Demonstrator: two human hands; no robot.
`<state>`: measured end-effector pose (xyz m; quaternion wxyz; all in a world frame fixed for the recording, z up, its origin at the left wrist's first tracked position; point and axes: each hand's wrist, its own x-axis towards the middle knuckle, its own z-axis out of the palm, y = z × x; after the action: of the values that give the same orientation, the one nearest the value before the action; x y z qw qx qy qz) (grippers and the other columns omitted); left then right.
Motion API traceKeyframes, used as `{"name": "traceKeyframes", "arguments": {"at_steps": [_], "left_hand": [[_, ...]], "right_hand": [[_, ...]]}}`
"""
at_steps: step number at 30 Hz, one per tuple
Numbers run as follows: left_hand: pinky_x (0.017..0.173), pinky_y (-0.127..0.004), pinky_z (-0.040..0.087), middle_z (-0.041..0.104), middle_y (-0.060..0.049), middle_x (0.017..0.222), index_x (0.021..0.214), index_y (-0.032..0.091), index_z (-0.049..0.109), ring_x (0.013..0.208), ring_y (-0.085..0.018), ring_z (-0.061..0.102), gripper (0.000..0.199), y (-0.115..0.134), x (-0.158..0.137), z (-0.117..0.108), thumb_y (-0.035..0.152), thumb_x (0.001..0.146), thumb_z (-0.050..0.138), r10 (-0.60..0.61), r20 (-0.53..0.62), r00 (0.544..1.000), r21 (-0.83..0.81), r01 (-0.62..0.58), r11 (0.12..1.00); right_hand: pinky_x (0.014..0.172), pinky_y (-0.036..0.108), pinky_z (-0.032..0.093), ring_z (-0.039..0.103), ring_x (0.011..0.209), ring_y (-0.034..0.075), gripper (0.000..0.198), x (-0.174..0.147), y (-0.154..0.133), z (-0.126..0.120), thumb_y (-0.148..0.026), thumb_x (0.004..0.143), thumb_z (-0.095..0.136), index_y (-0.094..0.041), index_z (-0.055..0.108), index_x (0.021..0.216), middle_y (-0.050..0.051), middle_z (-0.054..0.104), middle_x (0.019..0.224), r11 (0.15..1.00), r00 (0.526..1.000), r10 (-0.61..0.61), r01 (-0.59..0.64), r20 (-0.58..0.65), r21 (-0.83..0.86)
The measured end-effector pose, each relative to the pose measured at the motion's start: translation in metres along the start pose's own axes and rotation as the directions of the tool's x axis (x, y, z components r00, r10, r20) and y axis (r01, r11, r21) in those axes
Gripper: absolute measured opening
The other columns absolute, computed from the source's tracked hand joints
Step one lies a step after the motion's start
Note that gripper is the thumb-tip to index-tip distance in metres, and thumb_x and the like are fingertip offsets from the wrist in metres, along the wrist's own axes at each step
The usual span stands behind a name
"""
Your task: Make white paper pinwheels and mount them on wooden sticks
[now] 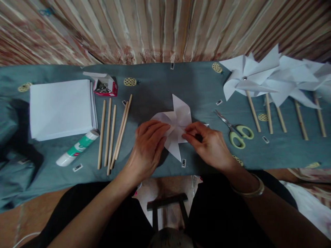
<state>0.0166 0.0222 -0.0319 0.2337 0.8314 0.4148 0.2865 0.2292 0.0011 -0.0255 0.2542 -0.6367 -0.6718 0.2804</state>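
Observation:
A white paper pinwheel with curved blades lies in front of me at the middle of the table, no stick visible on it. My left hand holds its left side, fingers together over a folded blade close to the centre. On the opposite side, my right hand pinches the paper between thumb and forefinger. The fingers partly cover the pinwheel's left and right blades. To the right of my right hand lie scissors with light green handles.
Left of my hands are several wooden sticks, a glue stick, a stack of white paper and an open small box of metal fasteners. Several finished pinwheels on sticks overlap at the right. A green cloth covers the table.

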Motion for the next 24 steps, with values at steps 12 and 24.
{"name": "traceKeyframes", "arguments": {"at_steps": [12, 24], "left_hand": [[0.103, -0.05, 0.04, 0.071, -0.011, 0.122, 0.123, 0.014, 0.063, 0.122, -0.029, 0.055, 0.032, 0.009, 0.0, 0.009, 0.017, 0.097, 0.046, 0.091, 0.078, 0.993, 0.056, -0.096, 0.994], [0.114, -0.053, 0.032, 0.067, -0.009, 0.132, 0.131, 0.017, 0.057, 0.13, -0.028, 0.052, 0.036, 0.012, 0.002, 0.02, 0.017, 0.098, 0.042, 0.17, 0.175, 0.97, 0.216, -0.206, 0.954]], "right_hand": [[0.069, 0.031, 0.051, 0.071, 0.075, 0.02, 0.004, 0.003, -0.001, 0.002, -0.023, 0.086, 0.066, -0.021, 0.064, 0.089, 0.003, 0.075, 0.082, 0.999, 0.999, 0.035, -0.035, 0.002, 0.002], [0.067, 0.029, 0.05, 0.073, 0.076, 0.02, 0.007, 0.006, -0.001, 0.001, -0.013, 0.084, 0.064, -0.02, 0.064, 0.088, 0.002, 0.076, 0.08, 0.999, 1.0, 0.027, -0.026, 0.008, -0.046]]}}
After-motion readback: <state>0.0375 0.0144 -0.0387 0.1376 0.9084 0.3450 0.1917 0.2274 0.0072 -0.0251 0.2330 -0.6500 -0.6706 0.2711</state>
